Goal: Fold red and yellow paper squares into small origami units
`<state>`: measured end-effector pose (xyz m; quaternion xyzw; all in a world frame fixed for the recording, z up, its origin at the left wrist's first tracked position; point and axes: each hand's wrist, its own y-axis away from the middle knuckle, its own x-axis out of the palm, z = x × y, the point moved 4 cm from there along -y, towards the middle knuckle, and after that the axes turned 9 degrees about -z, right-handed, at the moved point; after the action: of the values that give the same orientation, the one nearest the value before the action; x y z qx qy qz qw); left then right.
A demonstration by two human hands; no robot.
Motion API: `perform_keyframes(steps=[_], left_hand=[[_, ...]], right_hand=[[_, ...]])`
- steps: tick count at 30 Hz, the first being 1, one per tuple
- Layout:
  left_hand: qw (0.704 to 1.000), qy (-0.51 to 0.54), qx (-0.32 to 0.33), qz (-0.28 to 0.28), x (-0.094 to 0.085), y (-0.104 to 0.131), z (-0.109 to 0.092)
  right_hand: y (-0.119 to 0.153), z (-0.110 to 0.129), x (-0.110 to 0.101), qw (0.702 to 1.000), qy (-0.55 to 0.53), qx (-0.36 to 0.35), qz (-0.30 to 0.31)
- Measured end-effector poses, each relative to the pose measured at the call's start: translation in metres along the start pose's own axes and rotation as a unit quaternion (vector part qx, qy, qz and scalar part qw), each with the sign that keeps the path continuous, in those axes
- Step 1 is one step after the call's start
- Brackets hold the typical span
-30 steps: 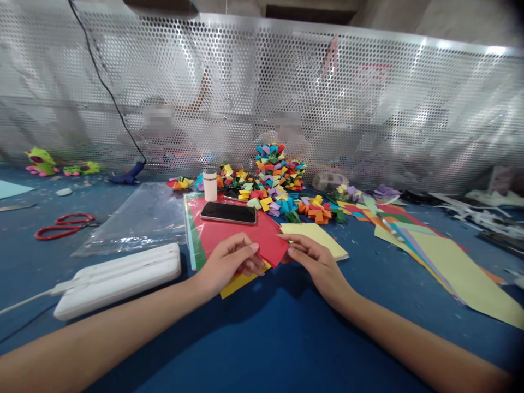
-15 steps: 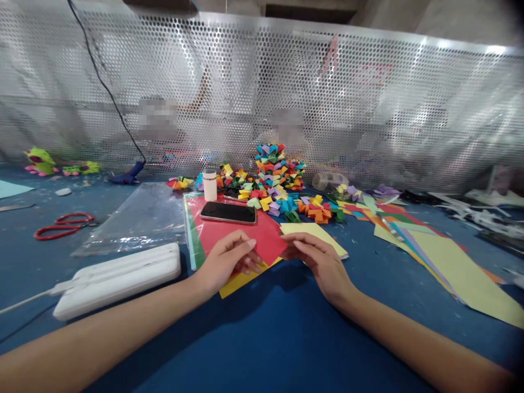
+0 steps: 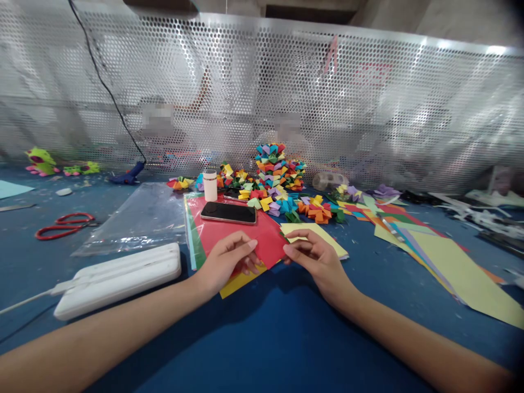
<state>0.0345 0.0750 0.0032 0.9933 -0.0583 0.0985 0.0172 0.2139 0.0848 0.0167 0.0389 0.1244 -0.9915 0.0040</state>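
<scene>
A red paper sheet lies over a stack of coloured sheets, with a yellow sheet showing beneath its near edge. My left hand is closed in a loose pinch at the near side of the red sheet; its fingertips partly hide what they grip. On the other side, my right hand pinches the red sheet's right corner between thumb and fingers. Just behind that hand lies a pale yellow stack. A black phone and a white cylinder rest on the red paper.
Folded paper pieces are piled at the back centre. To the left are a white power strip, red scissors, a clear plastic bag and a blue glue gun. Coloured sheets spread at right.
My right thumb has come down and inward onto the red sheet's corner, and the fingers have shifted. The left hand stays nearly still.
</scene>
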Motion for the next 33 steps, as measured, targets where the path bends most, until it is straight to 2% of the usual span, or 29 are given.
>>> perform_keyframes(steps=[8,12,16,20,26,33], left_hand=[[0.999,-0.008,-0.007,0.045,0.006,0.004,0.000],[0.997,-0.018,-0.010,0.069,0.006,0.003,0.003],[0.998,-0.030,0.006,0.062,0.004,-0.001,0.006],[0.997,-0.035,0.016,0.060,0.004,-0.002,0.007],[0.998,-0.040,0.011,0.042,0.003,-0.001,0.006],[0.998,-0.050,0.005,0.028,0.001,-0.004,0.009]], right_hand=[[0.003,0.004,0.000,0.999,0.035,-0.037,0.012],[0.004,0.003,0.003,1.000,0.011,-0.009,0.024],[0.004,-0.002,0.006,0.998,0.003,0.034,0.050],[0.005,-0.006,0.009,0.995,0.009,0.028,0.092],[0.005,0.000,0.007,0.996,0.032,-0.020,0.086],[0.003,-0.003,0.007,0.996,0.016,0.006,0.088]])
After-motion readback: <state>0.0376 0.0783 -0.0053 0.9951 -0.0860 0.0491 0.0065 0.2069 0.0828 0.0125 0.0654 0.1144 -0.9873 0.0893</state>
